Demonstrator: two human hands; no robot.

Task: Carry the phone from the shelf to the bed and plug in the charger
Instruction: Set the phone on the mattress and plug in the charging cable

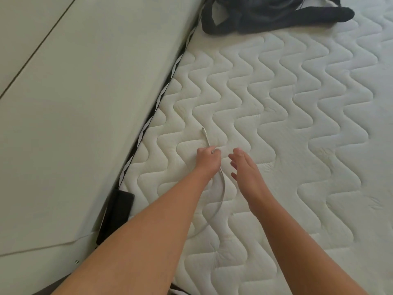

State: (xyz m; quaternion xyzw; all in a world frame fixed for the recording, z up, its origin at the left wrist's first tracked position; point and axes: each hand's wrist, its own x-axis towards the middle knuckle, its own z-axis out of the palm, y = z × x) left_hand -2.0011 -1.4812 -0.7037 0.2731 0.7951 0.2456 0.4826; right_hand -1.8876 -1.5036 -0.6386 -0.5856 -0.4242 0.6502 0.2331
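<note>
My left hand (208, 159) is closed around a white charger cable (222, 184) on the quilted white mattress (297, 113). The cable's plug end (203, 130) sticks out beyond my fingers and lies on the mattress. The rest of the cable loops back under my left forearm. My right hand (246, 171) hovers just to the right with fingers spread and nothing in it. A black phone (119, 211) lies at the mattress's left edge, against the pale panel, partly covered by my left arm.
A pale green panel (74, 103) runs along the left side of the bed. A dark garment (276, 13) lies bunched at the far end of the mattress.
</note>
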